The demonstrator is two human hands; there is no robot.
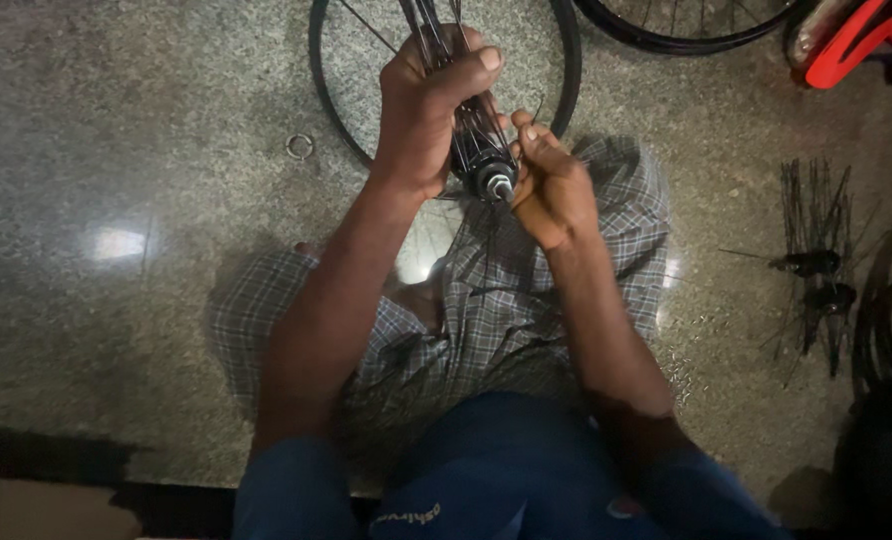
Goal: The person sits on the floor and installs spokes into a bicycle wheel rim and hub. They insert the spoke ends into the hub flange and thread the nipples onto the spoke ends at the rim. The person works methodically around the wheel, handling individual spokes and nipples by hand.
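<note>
black spoked hub (486, 165) held over speckled stone floor (116, 150)
head view: left hand (426, 110) closed around the thin wire spokes (436, 35); right hand (551, 185) pinches a spoke beside the hub's metal axle, above a round rim (321, 90); small metal ring (300, 146) lies nearby.

Dim scene, floor (116, 200) glare, soft blur, dark edges

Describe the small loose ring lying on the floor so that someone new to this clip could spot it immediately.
Start at the black bicycle rim lying on the speckled stone floor at top centre. Just outside its left edge lies a small silvery metal ring, alone on bare stone. It is the only loose, pale piece there; the other parts are dark.
</note>
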